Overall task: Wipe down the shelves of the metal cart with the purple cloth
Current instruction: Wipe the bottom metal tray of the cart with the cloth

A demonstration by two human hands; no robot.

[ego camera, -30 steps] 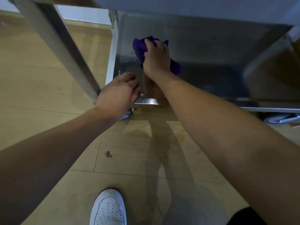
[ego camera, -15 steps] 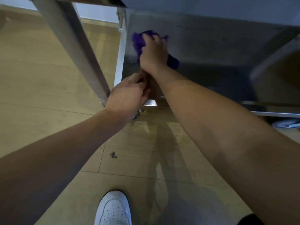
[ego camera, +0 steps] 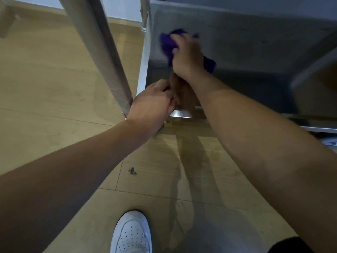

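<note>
Two bare hands at the bottom shelf of the metal cart, viewed from a head-worn camera looking steeply down. Right hand laid over the bunched purple cloth, fingers curled onto it and pressing it against the steel toward the shelf's far left corner. Cloth slightly blurred, showing past the fingertips on the left and again behind the heel of the hand on the right. Wrist mirrored dimly in the shelf surface just below the hand.

Left hand at the shelf's near left corner, fingers curled and gripping the front rim, just beside the foot of the cart's slanting upright post. Both forearms bare, reaching in from the bottom corners, the right one crossing over the front rim to reach the cloth.

Above the shelf, along the top edge, the grey underside of the next tier. At the far right, partly cut off and too blurred to make out well, a caster wheel beneath the rim.

Underfoot, tan floor tiles with a small dark mark near a grout line, long arm shadows running toward the cart, and one white perforated sneaker planted at the bottom edge.
</note>
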